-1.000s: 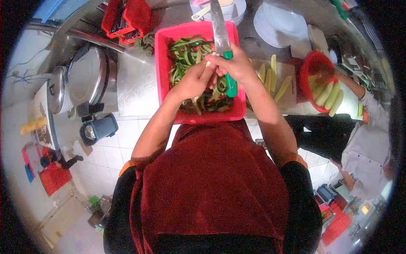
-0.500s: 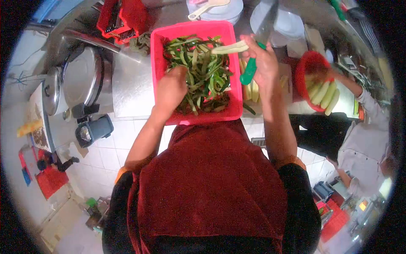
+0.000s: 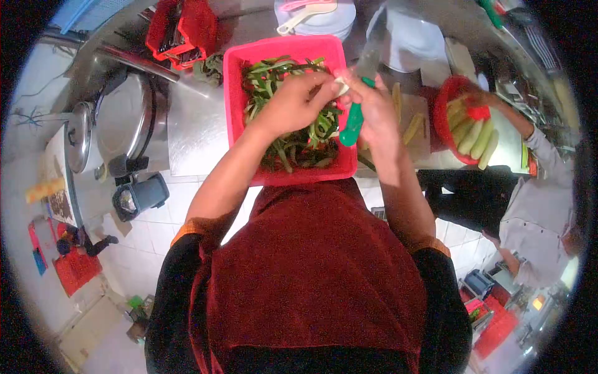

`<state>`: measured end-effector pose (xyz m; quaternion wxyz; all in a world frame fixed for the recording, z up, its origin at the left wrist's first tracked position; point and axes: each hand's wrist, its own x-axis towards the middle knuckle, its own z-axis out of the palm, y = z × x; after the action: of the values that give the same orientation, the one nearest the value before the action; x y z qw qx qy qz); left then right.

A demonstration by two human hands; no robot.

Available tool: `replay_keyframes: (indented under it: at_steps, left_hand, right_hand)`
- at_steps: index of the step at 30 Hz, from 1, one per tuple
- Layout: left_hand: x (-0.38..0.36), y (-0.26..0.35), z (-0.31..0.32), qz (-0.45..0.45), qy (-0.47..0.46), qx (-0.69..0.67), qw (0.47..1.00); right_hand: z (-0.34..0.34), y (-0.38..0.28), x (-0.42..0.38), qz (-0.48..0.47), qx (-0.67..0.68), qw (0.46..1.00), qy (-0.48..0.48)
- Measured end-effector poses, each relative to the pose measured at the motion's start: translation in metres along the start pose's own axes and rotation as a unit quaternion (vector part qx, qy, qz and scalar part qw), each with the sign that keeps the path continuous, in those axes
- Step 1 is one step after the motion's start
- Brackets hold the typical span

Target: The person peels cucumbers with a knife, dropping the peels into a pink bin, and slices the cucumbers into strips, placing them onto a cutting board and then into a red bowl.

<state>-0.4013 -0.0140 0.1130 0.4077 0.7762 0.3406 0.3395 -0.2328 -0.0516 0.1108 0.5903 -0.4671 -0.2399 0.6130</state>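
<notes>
My right hand [image 3: 377, 112] grips a knife by its green handle [image 3: 352, 124], and the blurred blade points away from me. Between my two hands shows a pale piece of peeled cucumber [image 3: 341, 86], mostly hidden by the fingers. My left hand [image 3: 296, 105] pinches it at its left side, fingertips close to those of my right. Both hands are above the right half of a pink tub [image 3: 228, 118], which holds a heap of dark green peel strips [image 3: 280, 146].
Right of the tub, pale cucumber pieces [image 3: 413, 128] lie on a board. A co-worker's hand [image 3: 479, 100] reaches into a red basket [image 3: 443, 115] of peeled cucumbers. White plates [image 3: 411, 34] and a red cutlery holder [image 3: 198, 31] stand at the back.
My left hand has risen from the peels and moved right to the cucumber piece. My right hand, with the knife, has shifted slightly left and down. The co-worker's hand stays at the basket.
</notes>
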Motion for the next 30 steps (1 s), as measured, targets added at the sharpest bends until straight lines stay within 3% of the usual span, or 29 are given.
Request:
replay_keyframes:
  at_steps: [1, 3, 6, 10, 12, 13, 15, 16, 18, 19, 21, 22, 23, 24, 25, 26, 27, 29, 30]
  left_hand:
    - [0.002, 0.001, 0.004, -0.031, -0.028, -0.001, 0.999]
    - [0.0, -0.005, 0.014, 0.02, 0.014, -0.023, 0.999]
    - [-0.008, -0.007, 0.017, -0.052, 0.053, -0.072, 0.995]
    - [-0.029, -0.025, 0.022, -0.074, 0.11, -0.118, 0.984]
    - [-0.049, -0.07, 0.017, 0.015, 0.042, 0.079, 0.996]
    - [-0.057, -0.09, 0.008, -0.089, -0.149, 0.374, 0.911]
    - [-0.081, -0.123, -0.013, -0.202, -0.298, 0.431, 0.827]
    - [-0.078, -0.123, -0.012, -0.198, -0.298, 0.431, 0.828]
    - [-0.072, -0.048, -0.016, -0.221, -0.177, 0.412, 0.866]
    - [-0.081, -0.049, -0.015, -0.227, -0.174, 0.411, 0.865]
    - [-0.077, -0.048, -0.019, -0.164, -0.308, 0.339, 0.874]
    - [-0.072, -0.048, -0.017, -0.212, -0.208, 0.325, 0.898]
    - [-0.071, -0.036, -0.019, -0.219, -0.214, 0.32, 0.897]
    - [-0.064, -0.027, -0.025, -0.229, -0.149, 0.295, 0.915]
    - [-0.053, -0.023, -0.03, -0.233, -0.076, 0.273, 0.93]
    - [-0.044, -0.023, -0.029, -0.31, -0.083, 0.311, 0.895]
    - [-0.047, -0.026, -0.03, -0.309, -0.077, 0.313, 0.895]
    - [-0.062, -0.046, -0.02, -0.25, 0.005, 0.222, 0.942]
    - [-0.062, -0.058, -0.022, -0.233, -0.045, 0.173, 0.956]
  right_hand:
    - [0.003, 0.001, 0.001, -0.004, 0.001, 1.0, 0.002]
    - [0.007, 0.003, -0.001, 0.018, 0.04, 0.999, 0.013]
    - [0.007, 0.001, -0.005, 0.026, 0.055, 0.998, 0.004]
    - [0.014, -0.009, -0.016, 0.031, 0.078, 0.996, 0.011]
    - [0.01, -0.014, -0.018, 0.011, 0.052, 0.998, 0.027]
    - [0.006, -0.016, -0.019, -0.006, 0.028, 0.999, 0.045]
    - [-0.01, -0.014, -0.015, 0.009, 0.052, 0.998, 0.034]
    - [-0.011, -0.016, -0.015, 0.001, 0.063, 0.997, 0.052]
    - [-0.014, -0.012, -0.023, 0.011, 0.069, 0.995, 0.071]
    - [-0.015, -0.012, -0.022, 0.007, 0.056, 0.995, 0.08]
    - [-0.015, -0.021, -0.011, -0.008, 0.043, 0.996, 0.08]
    - [-0.019, -0.024, -0.011, 0.02, 0.076, 0.994, 0.071]
    - [-0.022, -0.022, -0.017, 0.057, 0.108, 0.99, 0.067]
    - [-0.02, -0.023, -0.016, 0.078, 0.193, 0.973, 0.098]
    - [-0.025, -0.02, -0.011, 0.078, 0.192, 0.974, 0.093]
    - [-0.028, -0.018, -0.009, 0.086, 0.221, 0.968, 0.078]
    - [-0.029, -0.017, -0.006, 0.091, 0.251, 0.962, 0.063]
    - [-0.029, -0.019, -0.014, 0.103, 0.265, 0.957, 0.057]
    - [-0.028, -0.019, -0.018, 0.108, 0.322, 0.939, 0.049]
